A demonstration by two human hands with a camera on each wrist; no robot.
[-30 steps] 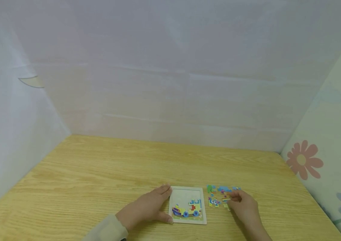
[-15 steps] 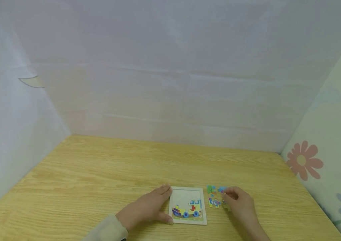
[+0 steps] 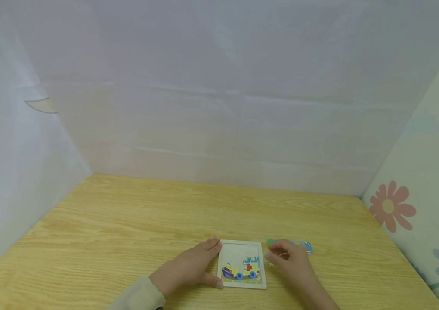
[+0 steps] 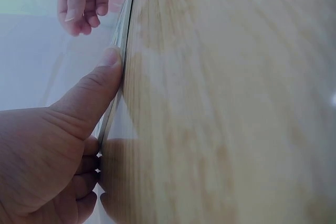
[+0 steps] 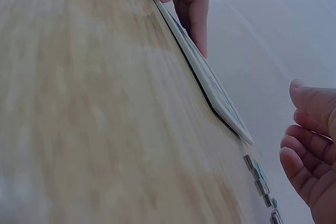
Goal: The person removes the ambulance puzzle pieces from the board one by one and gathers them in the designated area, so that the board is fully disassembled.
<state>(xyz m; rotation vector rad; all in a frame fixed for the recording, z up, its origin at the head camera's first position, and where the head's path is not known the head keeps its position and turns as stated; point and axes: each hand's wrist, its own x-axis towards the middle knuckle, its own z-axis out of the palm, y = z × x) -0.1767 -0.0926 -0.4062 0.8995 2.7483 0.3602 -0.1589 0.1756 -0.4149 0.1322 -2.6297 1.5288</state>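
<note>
A square puzzle tray (image 3: 241,286) with a pale rim lies on the table, its lower part filled with a yellow-and-blue vehicle picture. My left hand (image 3: 194,263) rests along the tray's left side, fingers straight at the far corner and thumb at the near corner. In the left wrist view the thumb (image 4: 102,72) presses the tray's edge. Just right of the tray is my right hand (image 3: 291,260), thumb and forefinger brought close together at its rim. I cannot tell whether a piece sits between them. Loose puzzle pieces (image 3: 306,246) lie partly hidden behind this hand.
The wooden table (image 3: 126,224) extends to the left and behind the tray. Pale cloth walls (image 3: 219,107) enclose its back and sides. In the right wrist view several puzzle pieces (image 5: 257,174) line up near the tray's corner.
My right hand has moved left from the loose pieces to beside the tray's right rim, uncovering blue pieces at the right. My left hand and the tray have stayed still.
</note>
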